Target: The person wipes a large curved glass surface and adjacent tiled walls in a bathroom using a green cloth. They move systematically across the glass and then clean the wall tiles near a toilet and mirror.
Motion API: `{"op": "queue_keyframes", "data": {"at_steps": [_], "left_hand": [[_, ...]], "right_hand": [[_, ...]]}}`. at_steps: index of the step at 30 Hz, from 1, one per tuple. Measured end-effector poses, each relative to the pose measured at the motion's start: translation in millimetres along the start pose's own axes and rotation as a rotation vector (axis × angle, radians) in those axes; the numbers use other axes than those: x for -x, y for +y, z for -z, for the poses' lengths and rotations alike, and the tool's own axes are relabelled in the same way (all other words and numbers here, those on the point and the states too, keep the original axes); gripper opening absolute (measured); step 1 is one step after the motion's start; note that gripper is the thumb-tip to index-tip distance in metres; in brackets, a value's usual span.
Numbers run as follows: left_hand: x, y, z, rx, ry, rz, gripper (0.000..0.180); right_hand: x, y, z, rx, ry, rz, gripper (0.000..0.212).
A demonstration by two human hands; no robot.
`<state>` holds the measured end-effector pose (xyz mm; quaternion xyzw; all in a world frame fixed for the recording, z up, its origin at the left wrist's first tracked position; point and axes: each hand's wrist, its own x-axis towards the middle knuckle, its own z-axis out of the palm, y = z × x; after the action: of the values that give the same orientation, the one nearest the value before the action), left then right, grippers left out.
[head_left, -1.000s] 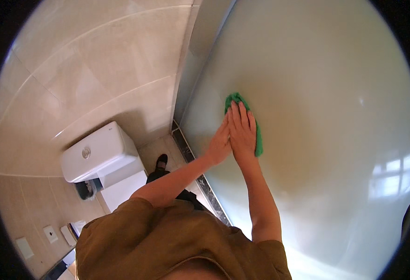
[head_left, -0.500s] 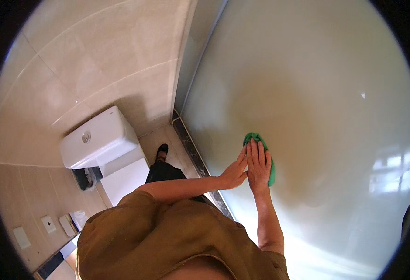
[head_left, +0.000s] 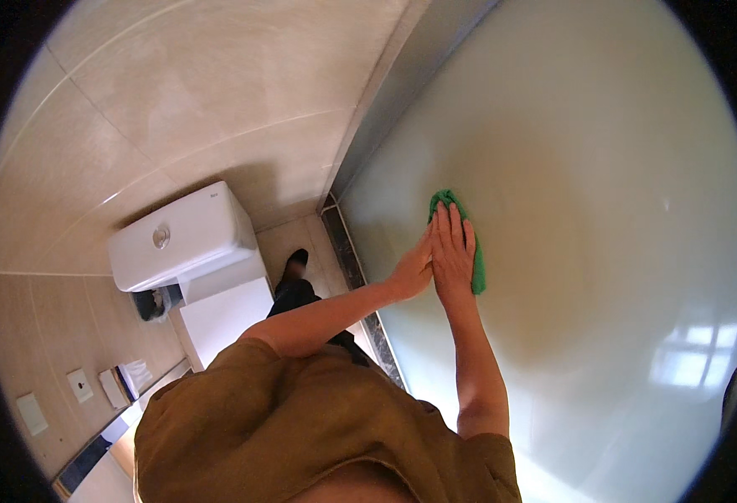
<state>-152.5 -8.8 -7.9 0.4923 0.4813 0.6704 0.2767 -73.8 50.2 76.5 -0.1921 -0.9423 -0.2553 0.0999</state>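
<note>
My right hand (head_left: pixel 452 256) lies flat on a green cloth (head_left: pixel 479 272), pressing it against a large frosted glass panel (head_left: pixel 586 210). The cloth shows beyond the fingertips and along the right side of that hand. Close against its left side is my left hand (head_left: pixel 410 272), fingers stretched forward near the cloth's left edge. The tips of the left fingers are partly hidden by the right hand.
A white toilet (head_left: pixel 188 239) stands at the left, with a small dark bin (head_left: pixel 149 303) beside it. Beige tiled wall (head_left: pixel 217 92) rises behind. A dark stone sill (head_left: pixel 345 251) runs along the panel's foot, near my shoe (head_left: pixel 297 264). Wall plates (head_left: pixel 79 386) sit at lower left.
Both hands and the cloth have moved up and slightly left across the glass, still together. The view has also shifted a little.
</note>
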Motion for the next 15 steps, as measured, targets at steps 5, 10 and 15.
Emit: {"op": "queue_keyframes", "data": {"at_steps": [5, 10, 15], "left_hand": [[-41.1, -13.8, 40.6, 0.014, 0.045, -0.002, 0.075], [-73.4, -36.7, 76.1, 0.031, 0.094, 0.023, 0.073], [-98.4, -51.8, 105.9, 0.024, 0.115, 0.032, 0.07]], "right_hand": [[-62.1, -2.4, -20.3, 0.037, 0.03, 0.024, 0.064], [-116.3, -7.3, -29.2, 0.087, 0.027, 0.077, 0.062], [-158.7, -14.9, -56.2, 0.079, -0.028, 0.115, 0.063]]}}
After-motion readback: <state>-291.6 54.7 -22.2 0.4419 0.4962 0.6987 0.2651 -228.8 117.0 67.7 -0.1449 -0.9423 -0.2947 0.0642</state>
